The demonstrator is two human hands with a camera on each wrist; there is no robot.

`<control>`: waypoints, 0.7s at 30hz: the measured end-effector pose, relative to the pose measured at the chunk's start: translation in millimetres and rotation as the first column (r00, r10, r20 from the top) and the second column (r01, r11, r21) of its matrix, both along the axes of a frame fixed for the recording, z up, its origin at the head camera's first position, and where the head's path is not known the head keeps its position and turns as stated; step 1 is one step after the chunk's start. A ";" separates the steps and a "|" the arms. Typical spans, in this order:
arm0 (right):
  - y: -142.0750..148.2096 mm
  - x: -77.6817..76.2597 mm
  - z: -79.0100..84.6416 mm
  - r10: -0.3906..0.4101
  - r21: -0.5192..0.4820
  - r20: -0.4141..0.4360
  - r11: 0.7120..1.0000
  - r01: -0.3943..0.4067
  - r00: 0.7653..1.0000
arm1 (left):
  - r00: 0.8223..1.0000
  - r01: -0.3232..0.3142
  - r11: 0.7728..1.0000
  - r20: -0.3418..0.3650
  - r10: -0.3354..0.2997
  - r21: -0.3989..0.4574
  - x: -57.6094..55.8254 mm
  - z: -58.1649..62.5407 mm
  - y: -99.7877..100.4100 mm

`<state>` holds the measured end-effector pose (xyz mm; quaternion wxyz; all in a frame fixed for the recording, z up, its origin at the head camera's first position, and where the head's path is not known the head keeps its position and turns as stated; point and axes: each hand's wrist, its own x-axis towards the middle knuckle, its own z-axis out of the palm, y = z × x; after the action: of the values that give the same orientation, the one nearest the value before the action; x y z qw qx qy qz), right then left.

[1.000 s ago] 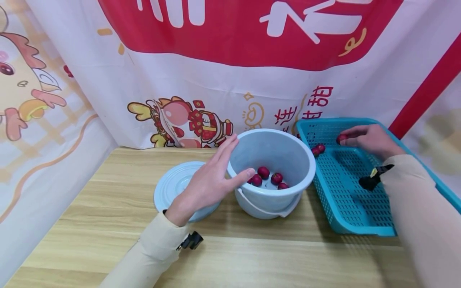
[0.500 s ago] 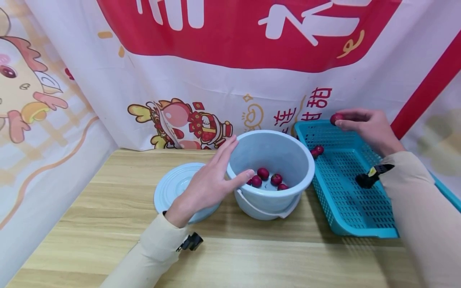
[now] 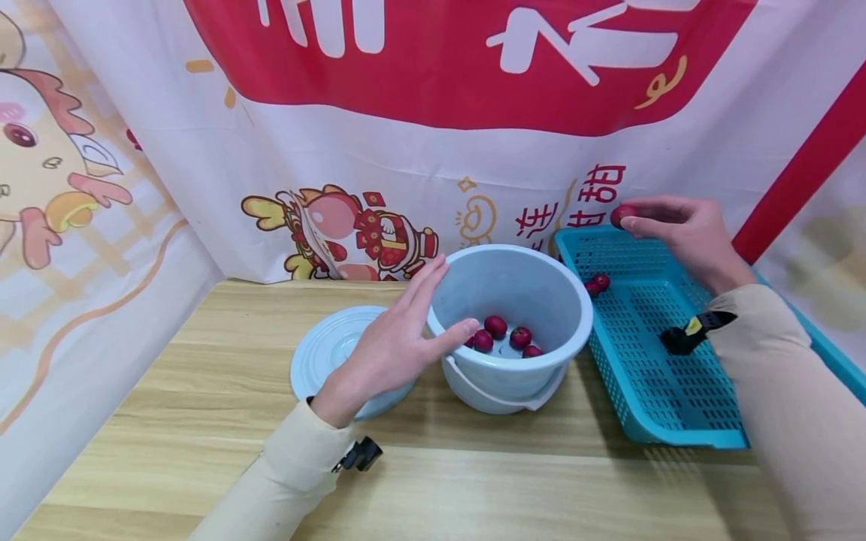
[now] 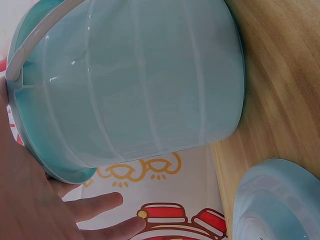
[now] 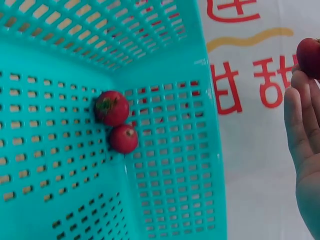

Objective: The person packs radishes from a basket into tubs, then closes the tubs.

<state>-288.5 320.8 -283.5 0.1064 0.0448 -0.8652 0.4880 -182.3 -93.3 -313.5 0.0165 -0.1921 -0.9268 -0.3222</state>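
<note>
My right hand [image 3: 693,237] pinches a small round red radish [image 3: 622,216] between thumb and fingers, above the far left part of the turquoise basket [image 3: 643,434]. In that basket, two radishes [image 5: 117,122] lie side by side in a corner. My left hand [image 3: 392,338] is at the left rim of the light blue bucket [image 3: 510,383], its fingers straight along the outside and its thumb across the rim. Several radishes [image 3: 495,326] sit on the bucket's floor. Part of the pile is hidden behind my left thumb.
Beside the bucket a round light blue lid [image 3: 318,349] lies on the wooden table [image 3: 203,391], partly under my left hand. A printed cloth [image 3: 379,143] hangs right behind bucket and basket. The bucket's handle [image 3: 487,392] hangs down in front.
My right hand has lifted the radish out of the basket, up above its rim and somewhat to the left. My left hand has stayed at the bucket.
</note>
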 end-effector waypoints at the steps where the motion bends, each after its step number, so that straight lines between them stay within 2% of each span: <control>1: -2.3 0.6 0.8 0.003 -0.004 -0.003 1.000 -0.003 1.000 | 1.000 0.000 1.000 -0.001 0.000 0.000 -0.2 -0.1 -0.2; 7: -18.3 7.5 4.6 0.030 -0.010 -0.030 1.000 -0.030 0.999 | 1.000 0.000 1.000 -0.005 0.000 0.001 -0.7 -0.2 -1.1; 12: -36.1 13.8 7.5 0.097 -0.034 -0.073 0.994 -0.100 0.993 | 1.000 0.006 1.000 -0.003 -0.006 -0.001 -0.5 0.1 -0.7; 21: -70.2 26.9 8.2 0.252 -0.008 -0.128 0.967 -0.255 0.959 | 1.000 0.006 1.000 -0.006 -0.006 -0.006 -1.1 -0.5 -0.9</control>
<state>-261.6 250.6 -275.2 0.0981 0.1845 -0.8379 0.5042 -183.4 -94.2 -314.1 0.0180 -0.1960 -0.9271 -0.3189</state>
